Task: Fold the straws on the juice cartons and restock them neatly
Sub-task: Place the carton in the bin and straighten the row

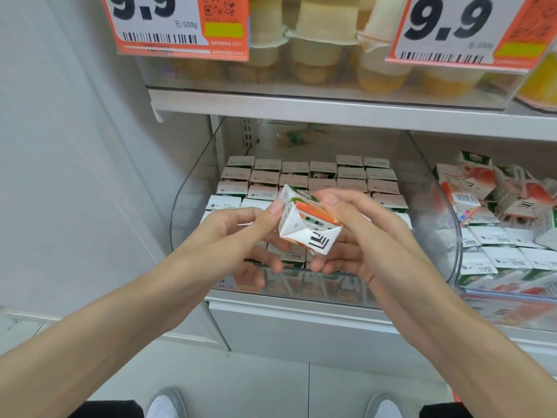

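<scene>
Two shoes (165,404) stand on the floor at the bottom edge, and both bare forearms reach forward from the lower corners toward the middle. The left hand (241,233) pinches the carton (304,227) at its left side, thumb pressed on the upper edge and fingers curled beneath. The right hand (361,236) grips the carton from the right, thumb on top and fingers cupped under it. The carton is tilted, its barcoded end facing the camera, held above the front of a clear bin (187,206). Behind it, packed cartons (349,173) stand in neat rows in the bin. To the right, loose cartons (482,188) lie jumbled in a second bin. On the shelf (301,111) above sit cups (313,55) behind price tags (168,22).
</scene>
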Tool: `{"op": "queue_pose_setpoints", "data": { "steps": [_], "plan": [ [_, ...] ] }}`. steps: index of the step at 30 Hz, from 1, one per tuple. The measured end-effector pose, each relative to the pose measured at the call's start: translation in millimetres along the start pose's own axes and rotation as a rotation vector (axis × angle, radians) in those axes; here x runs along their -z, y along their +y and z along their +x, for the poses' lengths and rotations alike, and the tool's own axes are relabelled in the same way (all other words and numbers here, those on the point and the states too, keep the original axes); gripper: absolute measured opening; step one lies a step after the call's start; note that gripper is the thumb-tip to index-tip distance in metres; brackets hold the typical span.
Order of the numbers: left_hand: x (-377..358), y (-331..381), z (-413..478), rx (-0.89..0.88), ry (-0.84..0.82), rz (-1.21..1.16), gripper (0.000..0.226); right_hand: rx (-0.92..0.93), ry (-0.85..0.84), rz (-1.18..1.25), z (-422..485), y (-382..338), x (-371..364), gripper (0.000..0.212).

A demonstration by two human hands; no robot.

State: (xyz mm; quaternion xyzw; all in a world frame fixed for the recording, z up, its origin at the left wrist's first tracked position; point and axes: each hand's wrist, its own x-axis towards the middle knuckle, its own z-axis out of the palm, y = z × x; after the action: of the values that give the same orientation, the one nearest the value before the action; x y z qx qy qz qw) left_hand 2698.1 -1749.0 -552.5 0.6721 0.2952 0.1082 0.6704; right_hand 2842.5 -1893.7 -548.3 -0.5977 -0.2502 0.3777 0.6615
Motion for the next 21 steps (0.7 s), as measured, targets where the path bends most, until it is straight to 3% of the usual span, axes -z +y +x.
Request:
{"op": "queue_pose_setpoints", "data": {
  "steps": [7,12,15,19,21],
  "plan": [
    [-1.0,-0.8,2.9,0.093,-0.017,-0.116,0.077,-0.05,0.002,0.025,2.0,-2.4,-1.3,0.039],
    [-0.7,-0.4,3.0,0.097,-0.003,-0.124,0.078,-0.042,-0.016,-0.004,2.7,-2.9,-0.9,0.054],
    [1.0,2.0,1.6,0.077,-0.02,-0.109,0.061,0.012,-0.026,-0.072,2.4,0.6,2.2,0.027],
    [7.9,6.8,-2.7,-0.01,-0.025,-0.069,0.039,0.118,-0.028,-0.258,4.6,6.6,9.9,0.063],
    [8.7,6.1,-4.0,-0.075,0.013,-0.004,0.039,0.151,-0.045,-0.268,6.5,8.9,10.0,0.057]
  ]
}}
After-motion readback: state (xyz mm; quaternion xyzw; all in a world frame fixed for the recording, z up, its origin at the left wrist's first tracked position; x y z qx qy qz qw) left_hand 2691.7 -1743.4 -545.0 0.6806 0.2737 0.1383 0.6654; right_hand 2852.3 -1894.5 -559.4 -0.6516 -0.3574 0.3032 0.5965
